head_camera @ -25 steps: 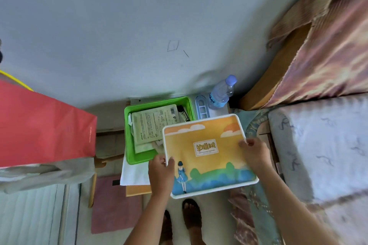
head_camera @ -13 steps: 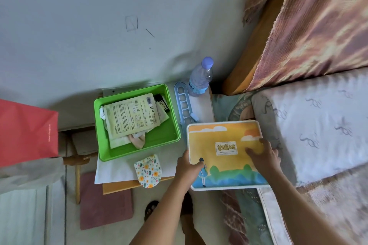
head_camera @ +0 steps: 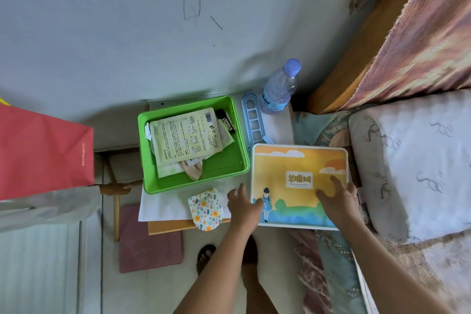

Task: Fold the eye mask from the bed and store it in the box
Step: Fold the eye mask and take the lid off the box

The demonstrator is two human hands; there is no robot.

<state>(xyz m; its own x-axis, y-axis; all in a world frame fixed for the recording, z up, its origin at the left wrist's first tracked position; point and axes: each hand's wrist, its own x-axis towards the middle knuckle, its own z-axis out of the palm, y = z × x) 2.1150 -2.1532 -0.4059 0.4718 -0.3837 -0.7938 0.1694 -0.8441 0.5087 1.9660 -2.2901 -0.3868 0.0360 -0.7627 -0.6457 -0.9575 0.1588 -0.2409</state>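
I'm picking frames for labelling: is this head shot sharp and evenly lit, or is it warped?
Head view: centre sharp, print on the packet in the green box shows; soft daylight, a faint shadow on the wall; wide-angle bending tilts the bed and bottle.

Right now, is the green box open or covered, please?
Open: the green box shows its packets, and the illustrated lid lies beside it under both hands.

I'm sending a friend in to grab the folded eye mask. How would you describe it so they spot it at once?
Find the bright green tray on the small bedside table. Just in front of the tray's near edge, on white paper, lies the eye mask. It is the only soft thing there: a small rounded white cloth printed with orange and yellow flowers.
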